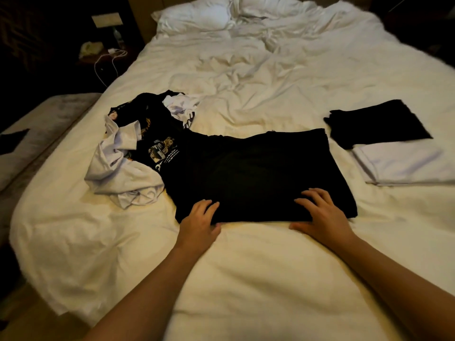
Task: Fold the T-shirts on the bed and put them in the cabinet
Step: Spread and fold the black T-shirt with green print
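A black T-shirt (253, 173) lies spread across the white bed (258, 279), with a small print near its left end. My left hand (200, 221) rests on its near left edge, fingers on top and thumb by the hem. My right hand (320, 215) lies flat on its near right part, fingers spread. To the left sits a heap of unfolded white and black shirts (128, 153). At the right lie a folded black shirt (379, 124) and a folded white shirt (403, 166), side by side.
Rumpled white bedding and pillows (197, 16) fill the far half of the bed. A dark nightstand (103, 55) with a white cable and a bottle stands at the back left. A grey bench (37, 134) runs along the bed's left side.
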Demonstrator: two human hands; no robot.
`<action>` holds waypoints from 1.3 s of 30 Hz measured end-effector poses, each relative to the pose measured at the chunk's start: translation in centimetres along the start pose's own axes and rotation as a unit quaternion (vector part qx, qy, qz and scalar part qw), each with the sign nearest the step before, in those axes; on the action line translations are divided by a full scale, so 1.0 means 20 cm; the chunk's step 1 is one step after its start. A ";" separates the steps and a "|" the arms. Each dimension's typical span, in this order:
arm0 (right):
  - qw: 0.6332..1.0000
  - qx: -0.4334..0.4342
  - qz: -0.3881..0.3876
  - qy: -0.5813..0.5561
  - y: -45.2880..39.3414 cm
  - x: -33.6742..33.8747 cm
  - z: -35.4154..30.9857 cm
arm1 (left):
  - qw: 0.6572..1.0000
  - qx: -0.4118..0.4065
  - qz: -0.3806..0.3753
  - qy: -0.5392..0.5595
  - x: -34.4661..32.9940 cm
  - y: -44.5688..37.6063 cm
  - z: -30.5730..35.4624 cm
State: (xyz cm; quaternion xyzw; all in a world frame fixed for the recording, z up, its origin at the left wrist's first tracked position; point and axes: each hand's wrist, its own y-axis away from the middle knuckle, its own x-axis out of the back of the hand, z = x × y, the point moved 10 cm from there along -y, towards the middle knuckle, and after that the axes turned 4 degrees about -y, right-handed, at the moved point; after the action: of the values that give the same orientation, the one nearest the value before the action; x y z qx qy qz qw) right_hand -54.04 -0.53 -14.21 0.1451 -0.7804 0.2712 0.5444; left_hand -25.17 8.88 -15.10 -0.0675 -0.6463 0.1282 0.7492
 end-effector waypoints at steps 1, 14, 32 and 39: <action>1.000 -0.005 0.008 0.001 0.01 0.01 0.01 | 1.000 0.014 -0.014 -0.008 -0.01 0.00 -0.01; 0.995 0.017 0.101 0.016 0.10 0.06 0.00 | 0.996 0.019 0.062 0.055 0.03 0.04 0.01; 0.978 0.000 0.200 -0.057 0.19 0.31 0.00 | 0.977 0.055 0.131 0.162 0.21 0.12 0.00; 0.966 -0.007 0.240 -0.099 0.17 0.52 -0.01 | 0.967 -0.023 0.220 0.128 0.51 0.14 0.11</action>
State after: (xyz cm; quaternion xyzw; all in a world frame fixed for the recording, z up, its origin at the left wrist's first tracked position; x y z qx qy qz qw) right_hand -59.56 3.11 -5.36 -0.0244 -0.8440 0.3732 0.3846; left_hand -26.23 14.29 -5.91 -0.2408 -0.5170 0.2650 0.7775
